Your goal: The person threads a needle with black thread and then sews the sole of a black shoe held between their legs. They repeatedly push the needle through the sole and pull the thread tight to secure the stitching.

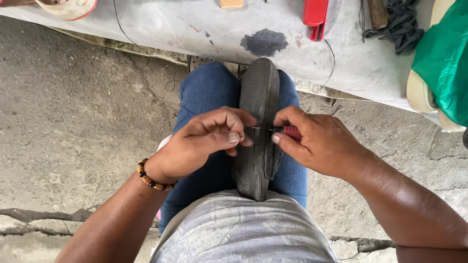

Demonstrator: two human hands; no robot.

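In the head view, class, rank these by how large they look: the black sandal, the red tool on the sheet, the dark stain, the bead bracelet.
1. black sandal
2. dark stain and red tool: look alike, and the tool is cut off by the frame, so unranked
3. bead bracelet

The sandal lies nearer the camera, which enlarges it.

Bright, even daylight, diffuse, no hard source visible. Shadows soft and faint, slightly darker between the knees and under the white sheet (195, 29) edge. No glare; the sheet is near overexposed. Focus sharp throughout, no motion blur. Mild wide-angle stretch at the corners.
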